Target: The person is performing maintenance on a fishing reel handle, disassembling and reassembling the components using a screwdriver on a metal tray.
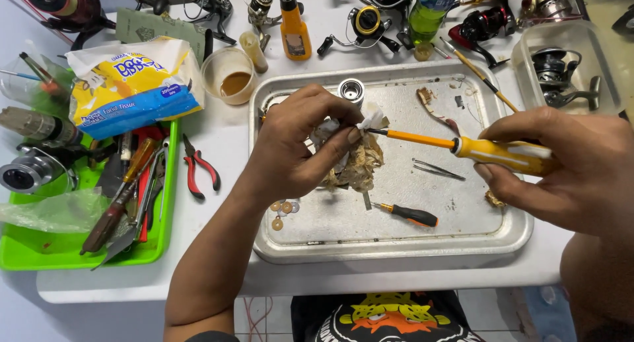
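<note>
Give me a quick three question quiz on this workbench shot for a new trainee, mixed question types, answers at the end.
1. True or false: the right hand grips a yellow-handled screwdriver.
2. What does the left hand pinch? A) white crumpled tissue B) red-handled pliers C) thin metal tweezers
3. Fill in: the small black-and-orange screwdriver lies on the silver metal ____.

Key: 1 true; 2 A; 3 tray.

Bare forearms; black shirt [389, 319] printed with a yellow-orange cartoon face.
</note>
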